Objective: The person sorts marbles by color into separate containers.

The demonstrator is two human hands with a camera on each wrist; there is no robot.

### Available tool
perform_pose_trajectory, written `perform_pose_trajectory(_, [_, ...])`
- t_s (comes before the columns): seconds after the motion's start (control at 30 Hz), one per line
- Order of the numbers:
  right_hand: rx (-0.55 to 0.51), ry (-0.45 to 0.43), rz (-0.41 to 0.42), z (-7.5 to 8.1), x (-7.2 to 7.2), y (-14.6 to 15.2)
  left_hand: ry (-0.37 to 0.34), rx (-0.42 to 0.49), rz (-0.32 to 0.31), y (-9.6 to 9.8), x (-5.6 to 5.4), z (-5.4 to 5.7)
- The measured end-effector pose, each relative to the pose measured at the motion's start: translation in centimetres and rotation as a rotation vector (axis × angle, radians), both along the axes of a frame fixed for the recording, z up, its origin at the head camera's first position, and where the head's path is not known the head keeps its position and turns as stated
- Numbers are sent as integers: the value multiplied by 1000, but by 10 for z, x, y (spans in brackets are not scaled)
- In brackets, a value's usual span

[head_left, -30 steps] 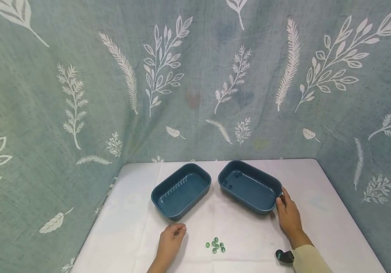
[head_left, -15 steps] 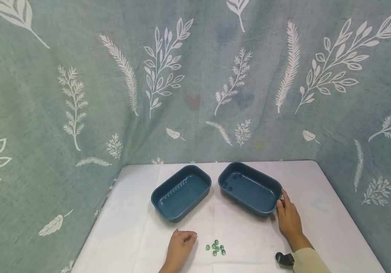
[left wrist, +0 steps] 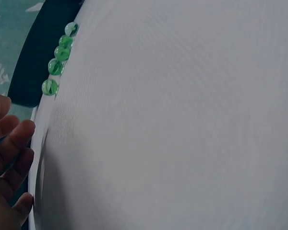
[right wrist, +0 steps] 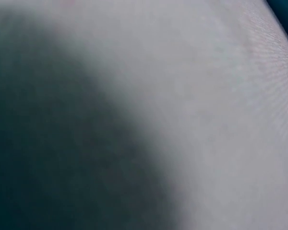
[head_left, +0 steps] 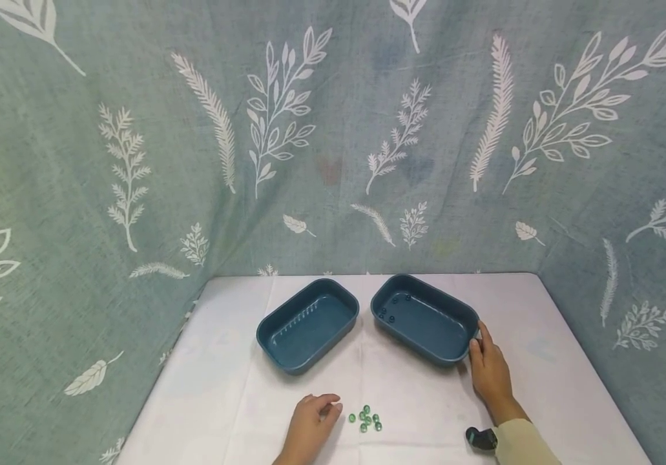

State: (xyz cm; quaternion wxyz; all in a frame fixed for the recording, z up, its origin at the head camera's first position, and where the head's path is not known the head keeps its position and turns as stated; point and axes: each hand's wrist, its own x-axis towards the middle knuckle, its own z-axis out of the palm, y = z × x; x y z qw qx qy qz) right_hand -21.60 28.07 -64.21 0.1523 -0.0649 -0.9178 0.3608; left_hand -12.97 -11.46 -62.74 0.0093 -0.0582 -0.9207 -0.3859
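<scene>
Several green glass marbles (head_left: 367, 420) lie in a loose cluster on the white cloth in the head view; a row of marbles (left wrist: 62, 53) shows in the left wrist view. Just left of them is my left hand (head_left: 311, 423), thumb and index finger apart, holding nothing. Its fingers (left wrist: 12, 146) appear loosely bent in the left wrist view. My right hand (head_left: 492, 373) holds the right-hand blue tray (head_left: 431, 320) at its near right end, thumb and index finger at the rim; the other fingers are hidden. Several small round marbles (head_left: 391, 319) sit in that tray's left end.
A second blue tray (head_left: 308, 329) stands to the left, with no marbles seen inside. A black curved object (head_left: 480, 439) lies beside the right sleeve (head_left: 524, 442). Leaf-patterned cloth (head_left: 333, 135) hangs behind the table. The right wrist view is blurred.
My left hand has moved right, from near the left tray to beside the marbles, and its thumb and index finger have parted. One marble in the right tray has shifted left. The right hand stays.
</scene>
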Motion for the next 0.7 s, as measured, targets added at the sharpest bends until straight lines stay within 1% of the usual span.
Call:
perform_pose_trajectory(0.17, [-1,-3,-8,0,0,-1,13,-103,-25,8,2,1])
perform_pose_trajectory(0.27, [-5,-3,-12,2,0,-1,45,-155,-58,12,2,1])
perform_pose_trajectory(0.4, [-7,-6,-13,3,0,0,122,-200,-97,17,3,-2])
perform_pose_trajectory(0.43, [-8,-8,-11,3,0,0,131,-208,-103,18,4,-4])
perform_pose_trajectory(0.5, [-10,-15,-10,4,1,0,146,-227,-119,19,3,-6])
perform_pose_trajectory(0.57, [-12,-20,-9,4,1,-1,143,-240,-132,19,3,-8])
perform_pose_trajectory(0.7, [-14,-22,-12,4,2,-2,151,-246,-161,19,3,-9])
